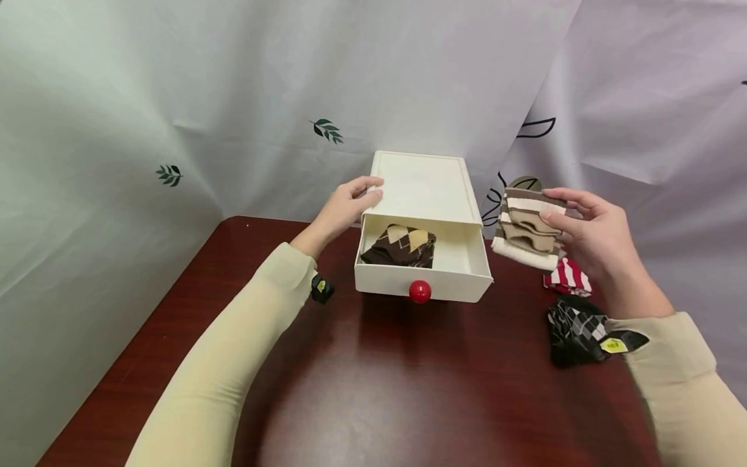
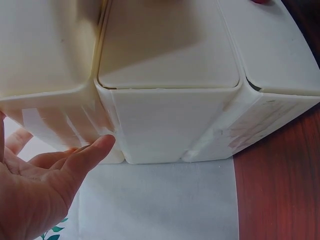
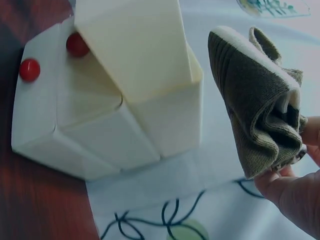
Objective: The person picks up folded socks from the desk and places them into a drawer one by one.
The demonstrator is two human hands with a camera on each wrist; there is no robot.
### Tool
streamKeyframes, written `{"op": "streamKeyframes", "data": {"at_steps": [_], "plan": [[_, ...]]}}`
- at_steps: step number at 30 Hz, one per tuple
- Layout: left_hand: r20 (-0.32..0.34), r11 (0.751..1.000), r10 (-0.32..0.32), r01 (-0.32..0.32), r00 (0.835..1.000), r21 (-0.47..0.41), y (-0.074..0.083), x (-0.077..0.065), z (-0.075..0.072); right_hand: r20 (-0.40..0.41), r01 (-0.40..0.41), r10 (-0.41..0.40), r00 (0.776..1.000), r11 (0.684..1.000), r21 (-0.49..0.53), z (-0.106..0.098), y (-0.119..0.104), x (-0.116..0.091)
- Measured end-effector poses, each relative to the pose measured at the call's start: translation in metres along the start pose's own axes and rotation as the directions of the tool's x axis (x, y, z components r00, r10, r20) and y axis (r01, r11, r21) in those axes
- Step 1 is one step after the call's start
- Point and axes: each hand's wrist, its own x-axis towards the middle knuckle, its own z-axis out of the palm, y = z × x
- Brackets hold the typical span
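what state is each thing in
top drawer: open
middle drawer: shut
bottom drawer: shut
brown argyle socks: folded, in top drawer
beige socks: folded
red-and-white socks: lying on table
black argyle socks: lying on table
right grip: pinching beige socks
left grip: at cabinet edge

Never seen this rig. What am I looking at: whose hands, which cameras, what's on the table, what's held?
No robot here: a person works with two bare hands. The wide picture comes from a head camera looking forward and down; the other two come from cameras on each wrist. The right hand holds a folded brown and white striped fabric bundle, probably socks. The left hand is at the side edge of a white plastic drawer unit; its open top drawer, with a round red knob, contains a dark brown diamond-patterned fabric bundle. A red and white striped bundle and a black and grey checked bundle lie on the glossy red-brown table.
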Motion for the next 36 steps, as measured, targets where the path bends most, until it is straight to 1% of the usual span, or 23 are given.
{"op": "streamKeyframes", "data": {"at_steps": [3,8,11,14,15,20,23,25,30,33,34,36], "plan": [[-0.009,1.000,0.015,-0.015,1.000,-0.004,-0.001,0.000,0.000,0.034,-0.014,0.013,0.999,1.000,0.015,0.014,-0.001,0.003],[-0.008,1.000,0.009,-0.009,1.000,0.003,-0.001,-0.002,0.000,0.110,-0.032,0.032,0.993,0.999,-0.005,0.038,0.006,0.007],[0.005,1.000,-0.005,0.005,1.000,0.008,0.012,-0.010,0.001,0.163,-0.046,0.048,0.986,0.999,-0.011,0.051,0.011,0.008],[0.014,1.000,-0.015,0.014,1.000,0.020,0.026,-0.018,0.001,0.194,-0.068,0.073,0.978,0.997,-0.032,0.064,0.014,0.007],[0.015,1.000,-0.016,0.015,1.000,0.027,0.030,-0.021,0.001,0.200,-0.073,0.079,0.977,0.997,-0.040,0.069,0.015,0.007],[0.017,1.000,-0.006,0.006,1.000,0.027,0.030,-0.021,0.002,0.171,-0.067,0.084,0.982,0.992,-0.104,0.088,0.018,0.008],[0.019,1.000,-0.006,0.005,1.000,0.028,0.030,-0.021,0.003,0.155,-0.063,0.087,0.984,0.986,-0.154,0.096,0.022,0.008],[0.021,1.000,-0.006,0.005,1.000,0.028,0.031,-0.022,0.004,0.160,-0.059,0.092,0.983,0.978,-0.198,0.098,0.024,0.008],[0.026,1.000,-0.010,0.010,1.000,0.021,0.032,-0.022,0.005,0.199,-0.035,0.104,0.974,0.947,-0.321,0.098,0.030,0.005],[0.024,1.000,-0.010,0.010,1.000,0.022,0.033,-0.023,0.005,0.227,0.002,0.099,0.969,0.913,-0.408,0.097,0.033,0.003],[0.023,1.000,-0.009,0.009,1.000,0.021,0.032,-0.022,0.005,0.239,0.022,0.094,0.966,0.898,-0.440,0.097,0.034,0.002],[0.021,1.000,-0.008,0.008,1.000,0.019,0.031,-0.021,0.005,0.266,0.084,0.068,0.962,0.850,-0.521,0.096,0.035,0.002]]}}
